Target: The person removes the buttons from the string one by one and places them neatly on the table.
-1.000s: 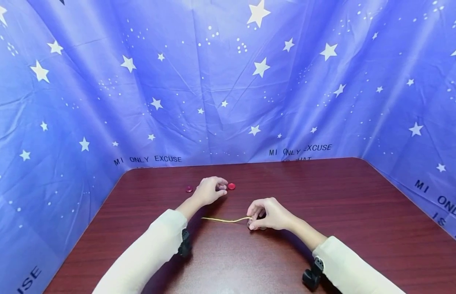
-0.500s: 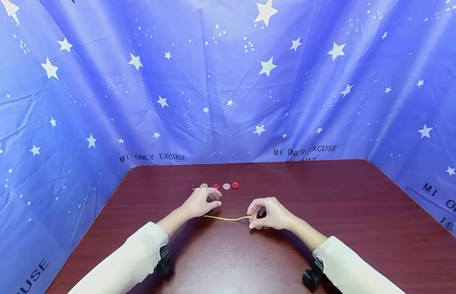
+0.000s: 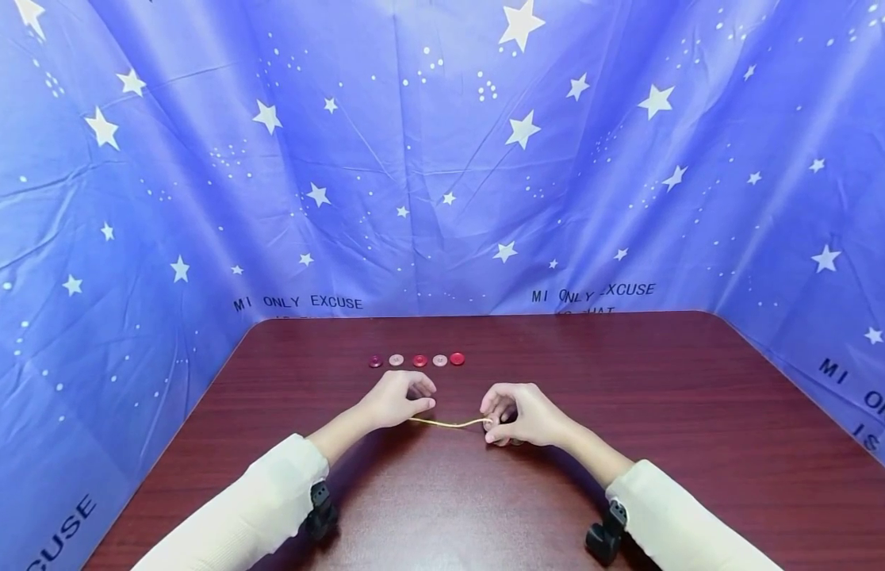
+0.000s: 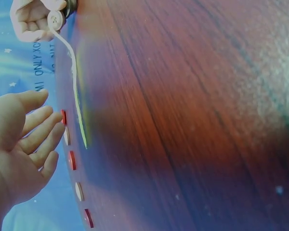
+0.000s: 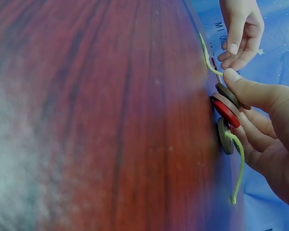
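My right hand [image 3: 524,414] pinches several buttons strung on a yellow cord [image 3: 450,425]. In the right wrist view, a red button [image 5: 226,113], a pink one and dark ones hang on that cord, whose short tail [image 5: 240,173] dangles below a dark button [image 5: 225,136]. A pale button [image 4: 56,20] shows between the right fingers in the left wrist view. From there the cord runs left to a free end. My left hand [image 3: 398,400] hovers by that free end with relaxed fingers, holding nothing. Beyond it lies a row of loose buttons, with a red button [image 3: 419,361] in the middle.
The row also has a maroon button [image 3: 375,362] at its left, two pale pink ones, and another red button [image 3: 457,359] at its right. All lie on a dark red wooden table [image 3: 664,396]. A blue star-print curtain [image 3: 442,159] surrounds the table's back and sides.
My left hand has drawn back from the button row toward the cord, uncovering the buttons it hid. The right hand keeps its hold in nearly the same place. The head view has shifted slightly.
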A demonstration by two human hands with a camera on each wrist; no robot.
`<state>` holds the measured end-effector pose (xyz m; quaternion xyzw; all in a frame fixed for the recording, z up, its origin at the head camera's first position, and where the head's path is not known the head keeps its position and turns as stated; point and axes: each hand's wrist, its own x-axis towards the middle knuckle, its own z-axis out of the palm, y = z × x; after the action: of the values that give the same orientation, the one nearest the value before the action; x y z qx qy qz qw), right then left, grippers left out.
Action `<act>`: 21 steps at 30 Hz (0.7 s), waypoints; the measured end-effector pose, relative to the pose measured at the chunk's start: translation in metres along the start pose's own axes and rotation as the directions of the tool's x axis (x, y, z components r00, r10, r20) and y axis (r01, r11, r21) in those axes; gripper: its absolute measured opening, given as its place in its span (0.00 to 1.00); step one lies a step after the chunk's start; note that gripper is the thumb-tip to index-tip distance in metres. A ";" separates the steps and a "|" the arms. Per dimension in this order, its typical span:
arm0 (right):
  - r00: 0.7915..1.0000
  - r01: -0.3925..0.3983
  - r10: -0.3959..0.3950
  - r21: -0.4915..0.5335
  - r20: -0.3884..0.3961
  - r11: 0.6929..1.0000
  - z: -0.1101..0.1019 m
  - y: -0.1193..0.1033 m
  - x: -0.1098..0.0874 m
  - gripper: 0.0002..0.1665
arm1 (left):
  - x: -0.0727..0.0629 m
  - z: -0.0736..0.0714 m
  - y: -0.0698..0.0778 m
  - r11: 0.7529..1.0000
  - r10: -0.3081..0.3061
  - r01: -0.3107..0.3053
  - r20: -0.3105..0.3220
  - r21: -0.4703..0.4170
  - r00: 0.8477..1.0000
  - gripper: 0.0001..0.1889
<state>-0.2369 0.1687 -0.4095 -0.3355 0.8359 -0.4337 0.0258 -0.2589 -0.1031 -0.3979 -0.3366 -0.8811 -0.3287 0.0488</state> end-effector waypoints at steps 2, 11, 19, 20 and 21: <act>1.000 0.011 -0.011 -0.010 0.016 1.000 0.000 0.000 -0.001 0.19 | 0.000 0.001 0.000 1.000 -0.003 0.003 0.008 -0.003 1.000 0.07; 0.995 0.081 -0.076 -0.065 0.072 0.995 -0.001 0.002 -0.003 0.17 | -0.001 0.000 -0.001 0.998 -0.057 0.056 0.038 0.029 0.998 0.08; 0.989 0.103 -0.093 -0.083 0.118 0.991 -0.003 0.003 -0.004 0.22 | -0.005 -0.004 -0.002 0.998 -0.064 0.064 0.035 0.025 0.997 0.08; 0.988 0.100 -0.089 -0.088 0.124 0.991 -0.003 0.003 -0.004 0.23 | -0.006 -0.004 -0.002 0.998 -0.062 0.061 0.034 0.028 0.997 0.08; 0.988 0.101 -0.089 -0.095 0.128 0.990 -0.003 0.003 -0.005 0.23 | -0.006 -0.005 -0.002 0.998 -0.061 0.060 0.032 0.032 0.998 0.08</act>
<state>-0.2359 0.1752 -0.4108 -0.4019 0.8366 -0.3701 0.0396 -0.2562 -0.1107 -0.3974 -0.3145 -0.8964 -0.3109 0.0295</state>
